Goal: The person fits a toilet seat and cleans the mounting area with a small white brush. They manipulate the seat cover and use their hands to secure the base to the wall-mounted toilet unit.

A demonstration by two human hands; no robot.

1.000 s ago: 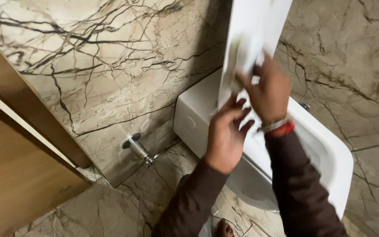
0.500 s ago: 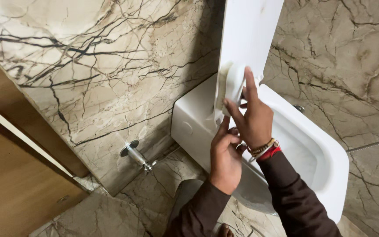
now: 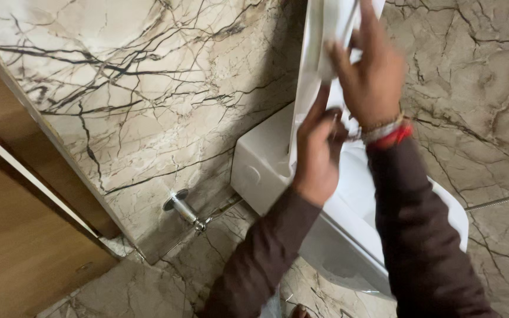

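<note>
The raised toilet lid (image 3: 316,53) stands upright against the marble wall (image 3: 148,88), above the back of the white toilet bowl (image 3: 266,165), and runs out of the top of the frame. Pressed flat to its face is a white cloth (image 3: 332,35), high on the lid.

The right hand (image 3: 372,76) is reached up and forward, palm toward the lid, fingers spread and lying over the cloth; it pins the cloth against the lid more than it grips it. A red and pale band (image 3: 387,132) sits on that wrist, and the dark brown sleeve runs down to the bottom right corner.

The left hand (image 3: 319,150) is lower, just under the right one, its fingers curled round the lid's left edge so that it has hold of the lid there. Its forearm, in the same dark sleeve, comes up from the bottom middle.

Left of the bowl, low on the wall, a chrome valve (image 3: 182,207) sticks out with a thin hose going toward the toilet. A wooden door (image 3: 19,235) fills the lower left, and marble tiles (image 3: 148,282) cover the floor.
</note>
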